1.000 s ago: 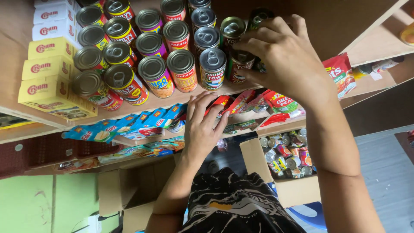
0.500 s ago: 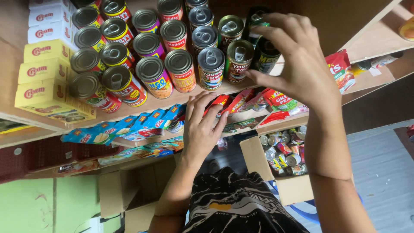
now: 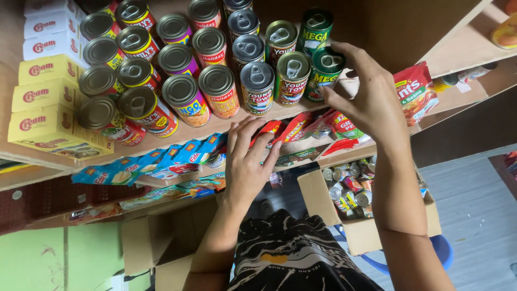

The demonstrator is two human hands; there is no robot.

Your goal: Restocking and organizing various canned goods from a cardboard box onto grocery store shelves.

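My right hand [image 3: 366, 97] is raised to a wooden shelf [image 3: 194, 132], its fingers spread around a green can [image 3: 325, 70] that stands at the right end of the front row; the fingertips touch the can's side. A second green can [image 3: 315, 27] stands behind it. My left hand [image 3: 249, 161] rests with fingers apart on the shelf's front edge, over red snack packets [image 3: 293, 129] hanging below. To the left of the green can stand rows of upright cans [image 3: 215, 89] with pull-tab lids.
Yellow and white boxes [image 3: 51, 94] are stacked at the shelf's left end. Blue sachet strips [image 3: 156, 159] hang under the shelf. A cardboard box [image 3: 377, 231] with several cans sits on a blue stool below right. A red pouch [image 3: 414, 91] lies on the right shelf.
My right hand has slid to the right and opened; the cans it covered now stand uncovered in the row. The left hand has stayed on the shelf edge.
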